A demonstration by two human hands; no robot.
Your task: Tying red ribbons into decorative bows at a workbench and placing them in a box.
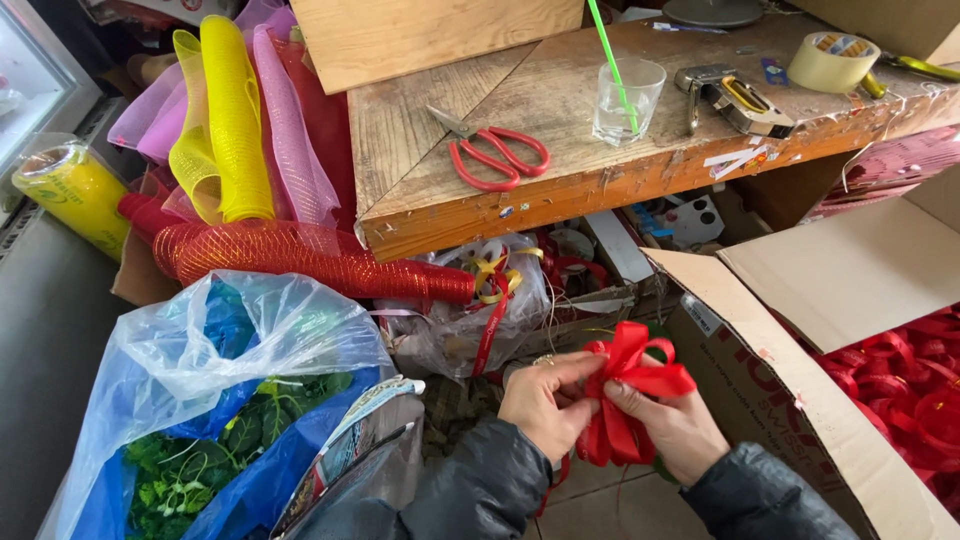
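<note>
Evidently well advanced, the red ribbon bow (pixel 630 395) already shows full loops, pinched at its centre between the left hand (pixel 545 400) and right hand (pixel 675 425), below the wooden tabletop (pixel 560 110), beside the cardboard box (pixel 800 390) of finished red bows (pixel 905 385); tails look unfinished.

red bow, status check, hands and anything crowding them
Left hand and right hand both pinching the red ribbon bow. Bow held up, loops fanned. Open cardboard box close on the right, plastic bag on the left.
</note>
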